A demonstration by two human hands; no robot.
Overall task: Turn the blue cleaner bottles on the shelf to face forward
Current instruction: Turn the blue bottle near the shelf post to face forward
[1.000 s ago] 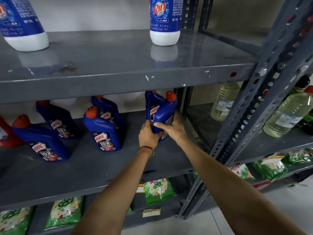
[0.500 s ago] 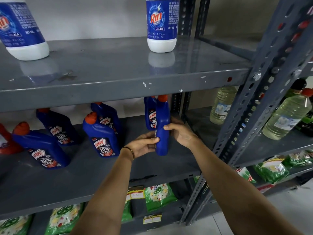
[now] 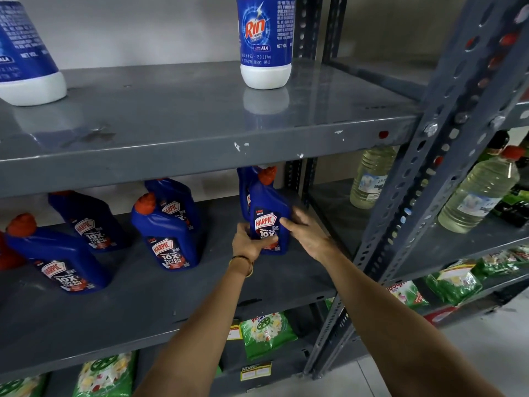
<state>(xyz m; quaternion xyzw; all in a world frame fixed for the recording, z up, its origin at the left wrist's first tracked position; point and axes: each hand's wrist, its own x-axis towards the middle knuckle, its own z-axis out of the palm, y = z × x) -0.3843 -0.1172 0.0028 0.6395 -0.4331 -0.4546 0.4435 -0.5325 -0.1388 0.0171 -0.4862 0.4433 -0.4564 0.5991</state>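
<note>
At the centre of the frame, a blue cleaner bottle [image 3: 269,222] is being held upright on the middle shelf [image 3: 143,305] by both hands. It is being cupped low on its left side by the left hand [image 3: 249,242], with the fingers curled closed across the bottom of the label, while the right hand [image 3: 306,233] is being pressed against its right side, its fingers [image 3: 286,221] partly spread and touching the label's edge. Half a second ago only the narrow edge of this bottle was being shown; now its printed label is being turned fully toward the front. For this bottle the turn is judged to be nearly finished, with only release remaining. A second blue bottle [image 3: 243,193] is standing just behind it, mostly hidden, and its facing cannot be told. To the left of the frame, four more blue bottles are standing on the same shelf: the nearest pair [image 3: 169,227] at centre-left and the far pair [image 3: 71,245] at the left edge, all with labels already showing forward. On the upper shelf [image 3: 200,110], a white-based bottle [image 3: 266,41] is being left untouched.
</note>
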